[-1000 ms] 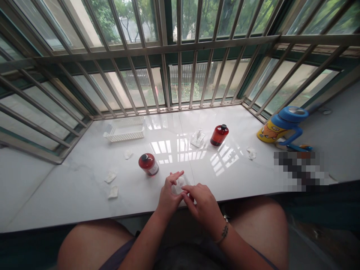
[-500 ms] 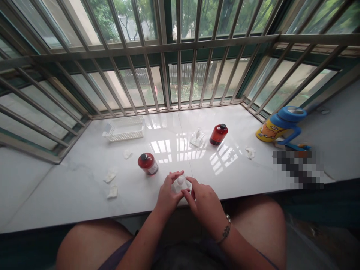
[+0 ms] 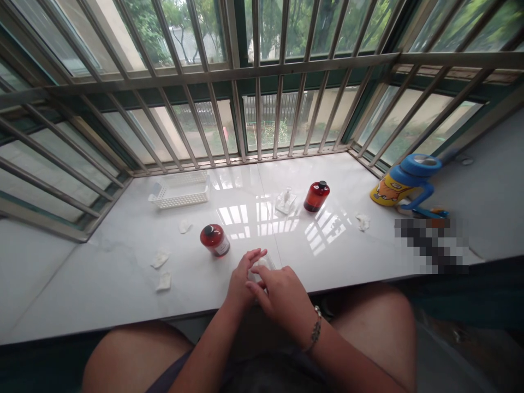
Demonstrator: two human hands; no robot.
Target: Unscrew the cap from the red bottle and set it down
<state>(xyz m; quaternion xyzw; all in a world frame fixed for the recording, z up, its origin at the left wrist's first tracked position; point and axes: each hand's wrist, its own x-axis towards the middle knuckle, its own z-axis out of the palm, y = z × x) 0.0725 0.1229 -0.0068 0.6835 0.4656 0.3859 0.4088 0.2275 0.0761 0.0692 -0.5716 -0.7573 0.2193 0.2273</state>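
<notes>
Both hands meet at the near edge of the white marble sill (image 3: 123,273). My left hand (image 3: 241,281) cups a small clear plastic container (image 3: 264,263) with something white inside. My right hand (image 3: 280,297) lies over the container from the right, its fingers crossing in front of the left hand. Most of the container is hidden by the fingers. A red bottle with a black cap (image 3: 214,239) stands just left of my hands. A second red bottle (image 3: 316,196) stands farther back on the right, next to a clear pump top (image 3: 285,201).
A white slotted basket (image 3: 181,189) sits at the back left. Several crumpled white pads (image 3: 160,257) lie on the sill, one at the right (image 3: 362,221). A yellow and blue cup (image 3: 403,183) stands at the far right. Metal window bars (image 3: 257,98) close off the back.
My right hand has slid left over the container, covering more of it. The view has shifted slightly; the bottles have not moved.
</notes>
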